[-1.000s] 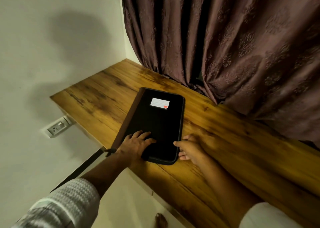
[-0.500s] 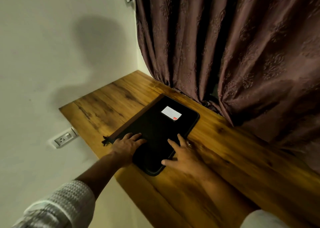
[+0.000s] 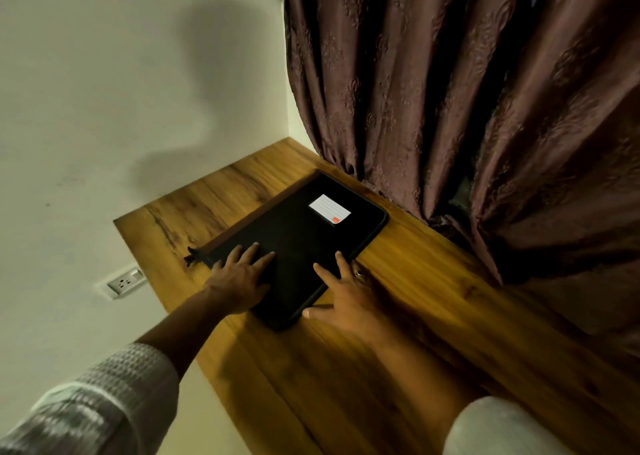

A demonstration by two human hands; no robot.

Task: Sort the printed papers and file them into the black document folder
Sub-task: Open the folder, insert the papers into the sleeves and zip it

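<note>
A black document folder [image 3: 301, 240] lies shut and flat on the wooden desk [image 3: 433, 316], with a white label [image 3: 329, 209] near its far end and a zip pull [image 3: 192, 257] sticking out at its near left corner. My left hand [image 3: 239, 278] rests flat on the folder's near left part, fingers spread. My right hand [image 3: 346, 292] lies at the folder's near right edge, its straight fingers partly on the cover and the thumb on the wood. No printed papers are in sight.
A dark patterned curtain [image 3: 467, 108] hangs behind the desk and touches its far edge beside the folder. A pale wall [image 3: 121, 108] stands on the left, with a white socket [image 3: 123, 283] below the desk's left end.
The folder has slid away from the desk's front edge and turned towards the curtain. My right hand has moved from beside the folder's edge partly onto its cover. My view has tilted up.
</note>
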